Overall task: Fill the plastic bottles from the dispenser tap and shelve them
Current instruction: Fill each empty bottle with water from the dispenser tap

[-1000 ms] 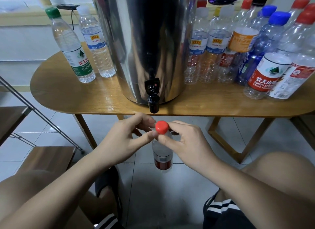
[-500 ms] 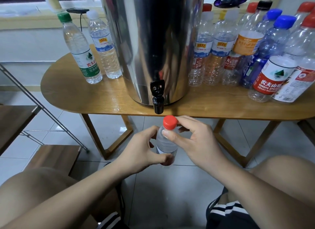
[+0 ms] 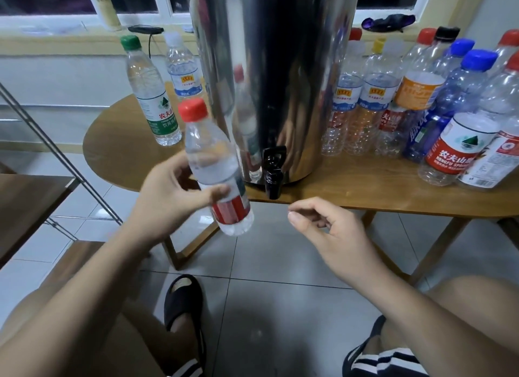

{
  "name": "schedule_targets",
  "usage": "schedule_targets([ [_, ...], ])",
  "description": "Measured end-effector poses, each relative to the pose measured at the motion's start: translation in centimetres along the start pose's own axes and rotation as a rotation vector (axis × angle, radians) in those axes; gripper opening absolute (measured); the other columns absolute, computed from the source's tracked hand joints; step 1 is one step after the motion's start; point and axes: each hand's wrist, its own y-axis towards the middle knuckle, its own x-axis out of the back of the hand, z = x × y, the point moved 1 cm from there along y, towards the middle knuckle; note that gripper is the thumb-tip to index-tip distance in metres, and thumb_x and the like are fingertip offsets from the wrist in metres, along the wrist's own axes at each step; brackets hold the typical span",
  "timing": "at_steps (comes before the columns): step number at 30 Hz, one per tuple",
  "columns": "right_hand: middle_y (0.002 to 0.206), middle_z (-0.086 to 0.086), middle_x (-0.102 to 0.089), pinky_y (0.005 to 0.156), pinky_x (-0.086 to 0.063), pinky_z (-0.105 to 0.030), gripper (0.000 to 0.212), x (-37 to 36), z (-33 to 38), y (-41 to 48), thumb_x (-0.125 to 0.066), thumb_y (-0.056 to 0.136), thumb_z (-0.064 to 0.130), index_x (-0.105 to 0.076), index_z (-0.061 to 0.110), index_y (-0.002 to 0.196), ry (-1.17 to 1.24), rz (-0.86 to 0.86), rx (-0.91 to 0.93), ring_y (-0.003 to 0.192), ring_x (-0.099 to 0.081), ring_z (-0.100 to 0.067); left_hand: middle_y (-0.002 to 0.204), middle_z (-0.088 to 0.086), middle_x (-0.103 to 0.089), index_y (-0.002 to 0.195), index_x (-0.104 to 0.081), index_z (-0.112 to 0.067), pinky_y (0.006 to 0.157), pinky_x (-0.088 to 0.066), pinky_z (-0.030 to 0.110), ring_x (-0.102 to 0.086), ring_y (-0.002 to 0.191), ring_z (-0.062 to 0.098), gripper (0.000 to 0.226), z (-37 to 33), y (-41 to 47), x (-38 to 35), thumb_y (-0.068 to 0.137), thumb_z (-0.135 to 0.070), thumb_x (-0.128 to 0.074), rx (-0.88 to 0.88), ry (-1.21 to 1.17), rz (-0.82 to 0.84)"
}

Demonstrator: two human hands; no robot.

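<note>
My left hand grips a clear, water-filled plastic bottle with a red cap and red label, tilted slightly and held left of the tap. The steel dispenser stands on the wooden table, and its black tap hangs over the front edge. Below and right of the tap, my right hand holds nothing, its fingers loosely curled. Two filled bottles, one green-capped and one white-capped, stand on the table left of the dispenser.
Several empty bottles with red, blue, yellow and black caps crowd the table right of the dispenser. A wooden shelf unit with metal rods stands at the left. My knees and black slippers are on the tiled floor below.
My right hand has let go of the red cap and dropped away to the right. My left hand has lifted the capped bottle up and to the left, away from under the tap.
</note>
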Motion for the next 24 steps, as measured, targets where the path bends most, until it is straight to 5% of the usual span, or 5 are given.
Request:
schedule_targets([
  [9,0.100,0.018,-0.077,0.086,-0.051,-0.014,0.011,-0.9,-0.9,-0.1,-0.077,0.100,0.023,-0.079,0.031,0.107,-0.120,0.046,-0.045,0.101,-0.071,-0.006,0.118,-0.011,-0.081,0.126,-0.076,-0.026,0.100,-0.063,0.045,-0.077,0.110,0.010,0.059,2.2,7.1,4.8,0.077,-0.052,-0.096,0.042,0.103,-0.373],
  [14,0.098,0.018,-0.077,0.085,-0.050,-0.012,0.011,-1.0,-1.0,0.0,-0.077,0.100,0.021,-0.079,0.029,0.106,-0.121,0.052,-0.055,0.100,-0.071,-0.005,0.117,-0.013,-0.076,0.128,-0.070,-0.025,0.086,-0.059,0.020,-0.071,0.102,0.000,0.066,4.5,10.0,5.1,0.073,-0.050,-0.098,0.079,0.271,-0.477],
  [18,0.097,0.018,-0.076,0.084,-0.050,-0.012,0.010,-0.9,-1.1,0.1,-0.077,0.100,0.021,-0.079,0.029,0.106,-0.133,0.056,-0.061,0.098,-0.071,-0.005,0.124,-0.005,-0.071,0.129,-0.061,-0.030,0.092,-0.061,0.036,-0.069,0.110,0.013,0.077,6.1,11.8,5.3,0.066,-0.045,-0.103,0.050,0.393,-0.463],
  [24,0.096,0.022,-0.075,0.083,-0.050,-0.011,0.010,-0.9,-1.1,0.1,-0.076,0.100,0.023,-0.079,0.030,0.107,-0.148,0.079,-0.068,0.098,-0.070,-0.003,0.121,-0.004,-0.068,0.124,-0.056,-0.029,0.089,-0.060,0.030,-0.069,0.110,0.013,0.078,7.7,13.5,5.1,0.065,-0.041,-0.105,0.053,0.393,-0.537],
])
